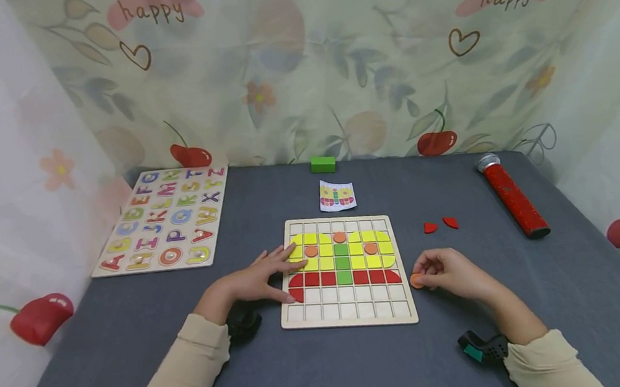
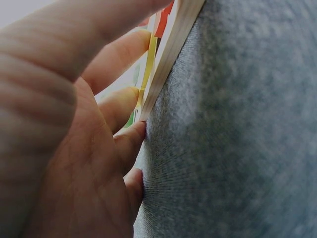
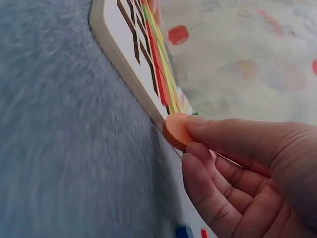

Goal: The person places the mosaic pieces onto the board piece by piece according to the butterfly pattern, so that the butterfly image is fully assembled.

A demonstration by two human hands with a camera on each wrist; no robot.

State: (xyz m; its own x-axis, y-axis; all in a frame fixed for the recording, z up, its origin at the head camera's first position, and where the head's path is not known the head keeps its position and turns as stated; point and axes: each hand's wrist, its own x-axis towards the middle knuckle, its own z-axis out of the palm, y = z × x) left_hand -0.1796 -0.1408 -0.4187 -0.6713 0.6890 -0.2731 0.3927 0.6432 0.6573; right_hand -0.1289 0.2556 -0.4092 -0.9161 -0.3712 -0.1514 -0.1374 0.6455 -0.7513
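Note:
A wooden grid board (image 1: 351,325) lies flat on the table, bearing yellow, red, green and orange pieces in a butterfly-like pattern. My left hand (image 1: 259,279) rests spread at the board's left side, its fingers reaching over the yellow pieces and its thumb near a red corner piece (image 1: 297,295). Just off the board's right edge, my right hand (image 1: 455,273) pinches an orange disc (image 3: 175,131) between thumb and fingers. Two loose red pieces, one a rounded wedge (image 1: 430,227) and one more pointed (image 1: 450,222), lie beyond that hand.
Behind the board are a small pattern card (image 1: 337,195) and a green block (image 1: 323,165). An alphabet puzzle board (image 1: 161,223) occupies the back left. A red microphone (image 1: 514,197) lies at the right. Printed curtains (image 1: 320,61) enclose the dark-covered table (image 1: 282,370).

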